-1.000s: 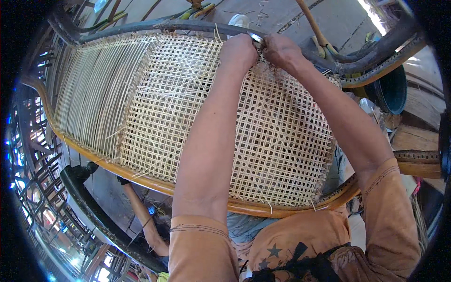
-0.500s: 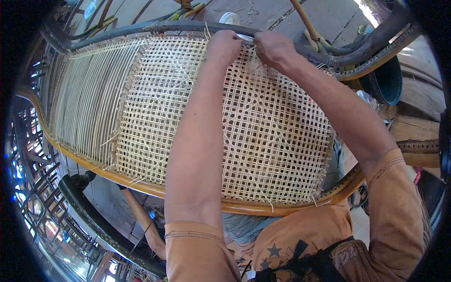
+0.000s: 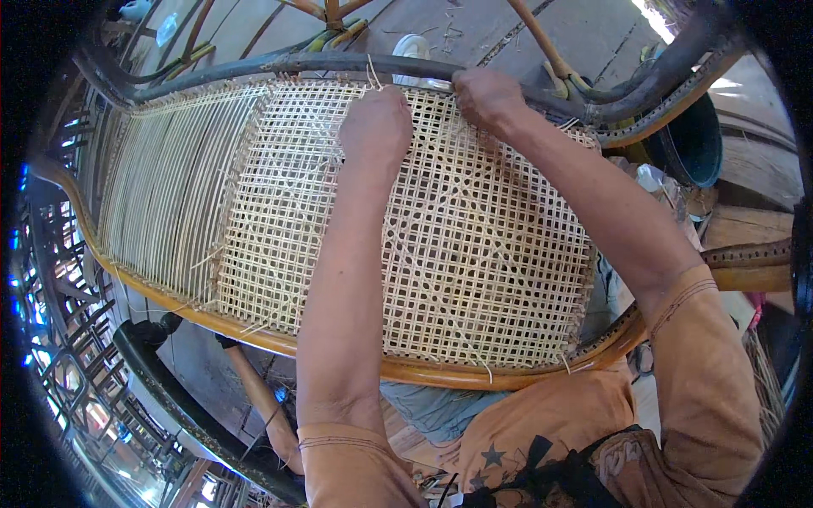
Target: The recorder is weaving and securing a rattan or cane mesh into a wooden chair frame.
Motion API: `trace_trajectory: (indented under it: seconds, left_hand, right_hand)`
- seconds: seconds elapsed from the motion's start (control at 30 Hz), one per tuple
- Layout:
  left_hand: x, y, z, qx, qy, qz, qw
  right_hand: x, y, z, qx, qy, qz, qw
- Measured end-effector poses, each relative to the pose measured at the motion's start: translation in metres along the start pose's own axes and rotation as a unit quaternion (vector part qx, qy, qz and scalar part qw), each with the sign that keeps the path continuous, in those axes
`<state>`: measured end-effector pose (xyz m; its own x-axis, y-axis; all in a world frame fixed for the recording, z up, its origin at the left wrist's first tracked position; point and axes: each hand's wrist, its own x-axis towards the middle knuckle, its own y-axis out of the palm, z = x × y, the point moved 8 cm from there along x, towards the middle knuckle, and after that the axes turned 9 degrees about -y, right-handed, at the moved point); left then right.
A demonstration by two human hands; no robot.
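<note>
A cane panel (image 3: 474,254) with open square mesh and some diagonal strands stretches across a curved wooden frame in front of me. My left hand (image 3: 377,125) is closed in a fist against the mesh, short of the frame's dark far rail (image 3: 356,62). Whatever its fingers pinch is hidden. My right hand (image 3: 489,95) is also closed, at the far rail's inner edge, with its fingertips turned out of sight. Beside my left hand a loose cane end (image 3: 371,72) sticks up over the rail.
On the left, only parallel strands (image 3: 169,169) span the frame. Several loose ends hang over the glossy brown near rail (image 3: 449,374). A black curved rail (image 3: 195,415) lies at lower left. A dark bucket (image 3: 699,148) stands far right, a white round object (image 3: 412,49) beyond the far rail.
My left hand has drawn nearer to me and slightly left, away from the far rail and my right hand. My right hand has shifted only slightly.
</note>
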<state>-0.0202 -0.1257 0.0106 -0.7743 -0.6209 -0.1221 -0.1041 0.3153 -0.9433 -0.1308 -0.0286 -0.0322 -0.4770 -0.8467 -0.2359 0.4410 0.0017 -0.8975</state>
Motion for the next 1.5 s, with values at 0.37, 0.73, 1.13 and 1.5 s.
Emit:
trace_trajectory:
  seconds: [0.37, 0.73, 1.13, 1.5]
  left_hand:
    - [-0.157, -0.058, -0.123, -0.386, 0.015, 0.093, 0.918]
    - [-0.302, 0.011, -0.100, -0.676, -0.210, 0.076, 0.703]
    - [-0.300, 0.036, -0.094, -0.706, -0.364, 0.163, 0.585]
    - [-0.282, 0.007, -0.108, -0.649, -0.256, 0.248, 0.673]
  right_hand:
    - [-0.151, -0.095, 0.034, 0.474, 0.047, -0.171, 0.862]
    - [-0.404, -0.084, -0.014, 0.308, -0.059, -0.196, 0.929]
    - [-0.588, 0.021, -0.144, -0.084, 0.390, 0.029, 0.917]
    - [-0.578, 0.006, -0.148, -0.029, 0.250, -0.045, 0.967]
